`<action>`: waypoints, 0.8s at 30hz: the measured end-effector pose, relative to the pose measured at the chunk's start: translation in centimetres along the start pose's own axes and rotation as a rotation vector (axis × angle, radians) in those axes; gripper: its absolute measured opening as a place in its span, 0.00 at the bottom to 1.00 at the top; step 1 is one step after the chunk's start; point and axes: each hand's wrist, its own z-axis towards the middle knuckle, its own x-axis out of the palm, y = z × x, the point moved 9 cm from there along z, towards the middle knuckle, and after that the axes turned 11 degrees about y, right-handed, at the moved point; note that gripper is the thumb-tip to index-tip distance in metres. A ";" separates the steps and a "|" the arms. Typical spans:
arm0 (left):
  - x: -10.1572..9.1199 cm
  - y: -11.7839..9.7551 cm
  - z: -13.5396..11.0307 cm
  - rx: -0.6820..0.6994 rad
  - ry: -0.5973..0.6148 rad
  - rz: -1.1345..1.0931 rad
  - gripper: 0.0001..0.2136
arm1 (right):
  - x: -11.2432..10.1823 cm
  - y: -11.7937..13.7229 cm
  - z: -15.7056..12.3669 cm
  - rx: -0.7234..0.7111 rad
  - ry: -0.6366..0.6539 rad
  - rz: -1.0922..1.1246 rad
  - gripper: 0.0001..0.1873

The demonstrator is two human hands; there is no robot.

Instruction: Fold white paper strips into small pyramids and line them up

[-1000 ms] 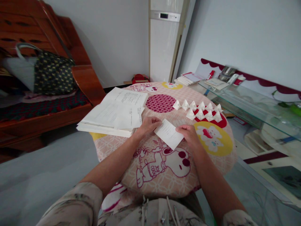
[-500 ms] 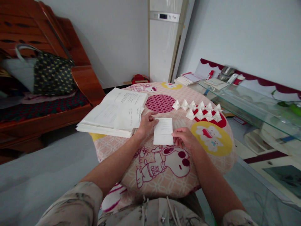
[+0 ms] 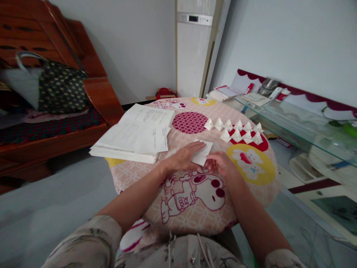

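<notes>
A small white sheet of paper [image 3: 203, 153], smaller than before and turned at a slant, lies on the tablecloth between my hands. My left hand [image 3: 185, 156] rests across its left part, fingers stretched out along the far edge and thumb at the near side. My right hand [image 3: 220, 163] pinches the paper's right near corner, with its other fingers curled in. To the right stand several folded white paper pieces [image 3: 237, 134] with pointed tops, set in two rows. On the left lies a thick open stack of printed pages [image 3: 125, 136], a loose sheet [image 3: 156, 140] on top.
The round table wears a pink patterned tablecloth [image 3: 184, 219]. Close on the right is a glass-topped stand [image 3: 301, 123] holding papers and small items. A wooden bench [image 3: 102, 98] with a dark patterned bag [image 3: 61, 87] is at the left. A tall white cabinet unit [image 3: 193, 52] stands behind.
The upright printed sheet now appears as a smaller, slanted white piece, seemingly folded. My left hand has slid right and flattened over it; my right hand stays at the right edge.
</notes>
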 end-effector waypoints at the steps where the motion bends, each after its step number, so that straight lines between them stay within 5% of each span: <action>1: 0.7 -0.4 0.0 0.017 0.044 0.053 0.42 | -0.1 0.1 0.0 0.003 0.014 -0.011 0.10; 8: 1.5 -2.5 -0.6 0.091 0.104 0.293 0.13 | -1.8 0.7 -0.7 0.028 -0.081 -0.326 0.12; 13: 1.9 -2.1 -0.6 0.026 0.157 0.342 0.10 | -3.6 3.5 -1.9 -0.190 -0.310 -0.703 0.15; 17: 1.8 -2.0 -0.5 -0.021 0.132 0.321 0.12 | -2.2 3.8 -1.9 -0.230 -0.118 -0.953 0.27; 24: 1.0 -0.5 -0.3 -0.172 0.105 0.148 0.11 | -0.9 3.6 -2.8 -0.289 0.023 -1.072 0.12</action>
